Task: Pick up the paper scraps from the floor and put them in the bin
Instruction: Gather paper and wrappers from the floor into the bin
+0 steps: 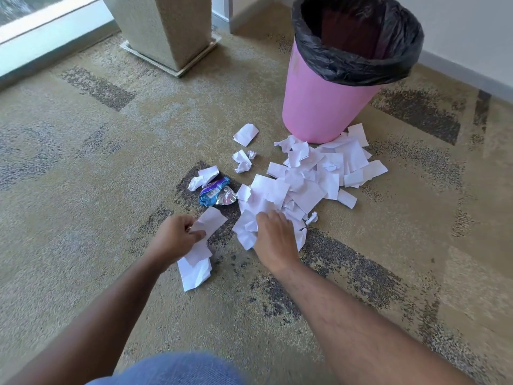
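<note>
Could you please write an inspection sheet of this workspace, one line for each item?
Surface: patterned beige carpet, dark patches.
Job's things: pile of white paper scraps against the base of the pink bin; the bin stands upright with a black liner.
Clutter: blue foil wrapper left of the pile.
Grippers: left hand pinches a paper strip; right hand grasps scraps at the pile's near edge.
Cables: nothing seen.
Surroundings: tapered planter on a tray, window at far left, white wall behind the bin.
</note>
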`<state>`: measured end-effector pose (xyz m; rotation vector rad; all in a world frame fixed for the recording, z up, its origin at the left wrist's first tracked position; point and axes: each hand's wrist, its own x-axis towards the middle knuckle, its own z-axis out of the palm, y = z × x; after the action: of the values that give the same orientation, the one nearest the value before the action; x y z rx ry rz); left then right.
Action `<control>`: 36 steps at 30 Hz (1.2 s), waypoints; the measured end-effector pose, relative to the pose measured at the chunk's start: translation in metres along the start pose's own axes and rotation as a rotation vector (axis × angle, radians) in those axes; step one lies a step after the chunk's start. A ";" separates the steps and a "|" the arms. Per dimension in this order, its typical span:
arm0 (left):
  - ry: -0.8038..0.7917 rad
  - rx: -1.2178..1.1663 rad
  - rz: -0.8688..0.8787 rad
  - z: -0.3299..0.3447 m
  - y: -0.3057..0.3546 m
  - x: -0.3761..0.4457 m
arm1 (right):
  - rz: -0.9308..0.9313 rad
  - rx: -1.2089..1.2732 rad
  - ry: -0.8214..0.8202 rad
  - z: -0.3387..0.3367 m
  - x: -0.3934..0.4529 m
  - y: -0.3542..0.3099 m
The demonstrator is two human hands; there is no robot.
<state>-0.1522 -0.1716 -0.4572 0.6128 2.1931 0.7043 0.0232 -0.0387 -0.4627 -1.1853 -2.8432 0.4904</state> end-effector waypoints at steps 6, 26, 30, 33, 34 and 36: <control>-0.038 0.008 0.002 0.010 -0.013 -0.015 | 0.062 -0.067 0.026 -0.011 0.032 0.015; 0.313 0.263 0.314 0.077 -0.056 -0.035 | 0.035 0.000 -0.182 -0.002 0.076 0.032; 0.246 0.188 0.325 0.073 -0.044 -0.026 | 0.047 0.003 -0.216 -0.003 0.081 0.033; 0.225 0.168 0.367 0.069 -0.025 -0.008 | 0.048 -0.017 -0.227 -0.004 0.081 0.033; 0.231 0.152 0.386 0.067 -0.017 -0.002 | 0.046 -0.028 -0.224 -0.004 0.081 0.033; 0.241 0.125 0.421 0.065 -0.003 0.011 | 0.033 -0.043 -0.212 -0.005 0.081 0.034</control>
<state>-0.1099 -0.1478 -0.5017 1.1261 2.3663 0.8985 -0.0099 0.0418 -0.4763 -1.2608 -3.0286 0.5925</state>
